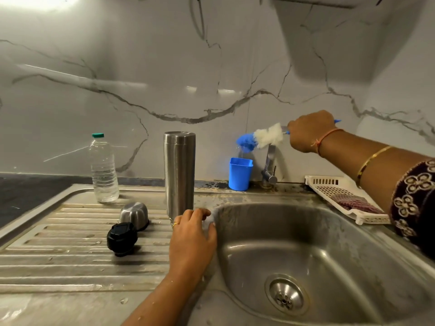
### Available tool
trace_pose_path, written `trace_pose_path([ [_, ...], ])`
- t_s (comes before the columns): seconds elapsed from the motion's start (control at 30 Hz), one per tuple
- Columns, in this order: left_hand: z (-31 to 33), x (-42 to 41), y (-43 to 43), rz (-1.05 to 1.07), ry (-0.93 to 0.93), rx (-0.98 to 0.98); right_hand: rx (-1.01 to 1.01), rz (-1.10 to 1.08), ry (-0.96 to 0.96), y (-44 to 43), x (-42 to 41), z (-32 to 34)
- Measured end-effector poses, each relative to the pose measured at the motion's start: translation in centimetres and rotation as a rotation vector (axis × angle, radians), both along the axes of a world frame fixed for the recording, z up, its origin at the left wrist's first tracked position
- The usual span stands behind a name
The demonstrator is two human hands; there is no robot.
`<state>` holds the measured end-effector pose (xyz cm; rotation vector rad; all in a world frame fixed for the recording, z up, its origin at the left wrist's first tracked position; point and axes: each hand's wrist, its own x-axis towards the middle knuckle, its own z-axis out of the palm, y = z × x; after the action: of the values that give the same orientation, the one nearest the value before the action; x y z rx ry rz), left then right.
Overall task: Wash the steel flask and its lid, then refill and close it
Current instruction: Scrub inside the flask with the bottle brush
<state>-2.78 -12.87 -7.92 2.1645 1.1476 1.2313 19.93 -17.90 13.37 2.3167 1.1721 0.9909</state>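
The steel flask stands upright on the drainboard beside the sink basin, its top open. Its steel cup cap lies upside down to the left, and the black inner lid sits just in front of it. My left hand rests on the sink's left rim at the foot of the flask, fingers loosely bent, holding nothing I can see. My right hand grips the blue handle of a bottle brush with white and blue bristles, held in the air above the blue cup.
A clear water bottle with a green cap stands at the back left of the drainboard. The tap rises behind the steel sink. A white plastic tray with a scrub pad sits at the right.
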Motion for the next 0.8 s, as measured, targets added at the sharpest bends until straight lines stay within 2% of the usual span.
trace_pose_path([
  [0.1, 0.6, -0.2, -0.3, 0.004, -0.016, 0.027, 0.104, 0.045, 0.237, -0.9, -0.3, -1.5],
  [0.27, 1.0, -0.6, -0.4, 0.022, -0.025, 0.057, 0.248, 0.074, 0.528, -2.0, -0.3, -3.6],
  [0.47, 0.6, -0.7, 0.2, 0.023, -0.044, 0.042, 0.356, 0.049, 0.619, -2.7, 1.0, -5.6],
  [0.57, 0.5, -0.7, 0.5, 0.047, -0.050, 0.064, 0.410, 0.054, 0.749, -2.8, 1.1, -5.9],
  [0.67, 0.5, -0.7, 0.7, 0.058, -0.075, 0.039, 0.544, 0.042, 1.079, -2.9, 0.8, -6.3],
  [0.77, 0.5, -0.7, 0.8, 0.052, -0.135, 0.017, 0.751, -0.001, 1.671, -4.0, 0.6, -7.4],
  [0.8, 0.5, -0.7, 0.7, 0.047, -0.155, 0.026, 0.778, -0.004, 1.794, -4.6, 0.5, -8.0],
])
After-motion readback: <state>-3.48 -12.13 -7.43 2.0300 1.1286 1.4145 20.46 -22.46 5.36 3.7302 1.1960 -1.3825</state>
